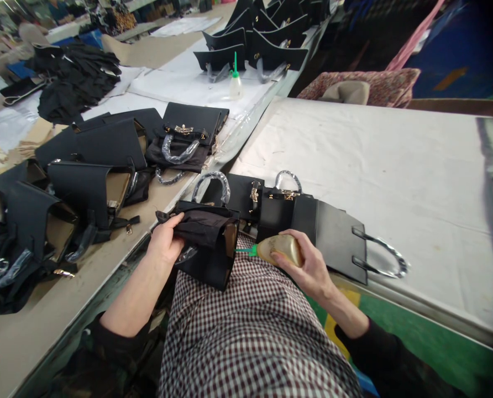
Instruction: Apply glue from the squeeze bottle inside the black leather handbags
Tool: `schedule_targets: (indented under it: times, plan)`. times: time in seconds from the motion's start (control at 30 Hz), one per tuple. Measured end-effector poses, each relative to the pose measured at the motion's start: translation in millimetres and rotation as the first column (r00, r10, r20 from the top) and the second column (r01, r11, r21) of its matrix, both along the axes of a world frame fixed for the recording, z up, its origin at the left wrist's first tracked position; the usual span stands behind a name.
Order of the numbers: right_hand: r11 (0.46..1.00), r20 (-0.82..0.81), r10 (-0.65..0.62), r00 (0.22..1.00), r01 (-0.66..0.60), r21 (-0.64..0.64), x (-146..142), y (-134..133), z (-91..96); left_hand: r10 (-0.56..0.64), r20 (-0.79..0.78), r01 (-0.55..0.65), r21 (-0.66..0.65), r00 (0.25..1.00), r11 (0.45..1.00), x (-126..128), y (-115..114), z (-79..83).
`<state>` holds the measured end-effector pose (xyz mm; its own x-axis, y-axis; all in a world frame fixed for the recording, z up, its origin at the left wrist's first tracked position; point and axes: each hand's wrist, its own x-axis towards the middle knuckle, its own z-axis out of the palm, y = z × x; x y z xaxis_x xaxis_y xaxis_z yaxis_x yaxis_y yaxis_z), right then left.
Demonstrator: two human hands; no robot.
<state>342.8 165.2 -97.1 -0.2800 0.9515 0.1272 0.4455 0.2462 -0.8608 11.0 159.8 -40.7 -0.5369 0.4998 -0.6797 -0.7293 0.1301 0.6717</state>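
My left hand [167, 237] grips a black handbag [205, 265] over my lap, its thumb pressing on the dark lining cloth [199, 226] that is pulled out over the bag. Wrapped round a yellowish squeeze bottle [280, 250] with a green nozzle, my right hand [308, 265] tips it sideways. The nozzle points left, and its tip is at the tan side opening of the handbag; whether it touches cannot be made out. Just beyond the bottle lie more black handbags [277, 213] with plastic-wrapped handles. A checked apron [246, 326] covers my lap.
On the left table [117, 260] several black bags [89, 182] lie in a row. Farther back stand a white bottle [235, 85] with a green nozzle and upright black panels [263, 44]. A white-covered table [396, 166] extends to the right. Dark cloth [78, 77] is heaped at the back left.
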Motion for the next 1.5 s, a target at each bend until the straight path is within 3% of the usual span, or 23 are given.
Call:
schedule_targets:
  times: [0.33,0.73,0.87,1.07,1.23,1.5]
  plan:
    - [0.989,-0.010,0.033,0.999,-0.034,-0.145,-4.3,-18.4,-0.5,0.020,-0.006,-0.020,0.006,1.000,1.000,3.9,-3.3,4.2]
    - [0.955,-0.035,-0.014,0.999,0.003,-0.297,-1.6,-39.0,2.3,0.078,0.013,-0.079,0.068,0.997,0.995,11.4,-29.8,9.8]
    - [0.952,-0.072,-0.064,0.995,0.039,-0.304,1.6,-40.5,3.8,0.113,-0.009,-0.112,0.077,0.994,0.991,13.2,-49.5,20.2]
    - [0.939,-0.161,-0.119,0.980,0.059,-0.338,10.4,-41.7,0.4,0.214,-0.087,-0.213,0.024,0.973,0.977,13.1,-103.2,37.4]
    - [0.973,-0.181,-0.100,0.979,0.058,-0.224,10.9,-42.0,0.8,0.280,-0.099,-0.281,0.004,0.955,0.960,15.0,-132.9,40.8]
    - [0.997,-0.054,0.035,0.998,-0.032,0.073,-3.8,-22.1,10.5,0.307,-0.103,-0.306,0.028,0.946,0.952,19.2,-136.2,40.5]
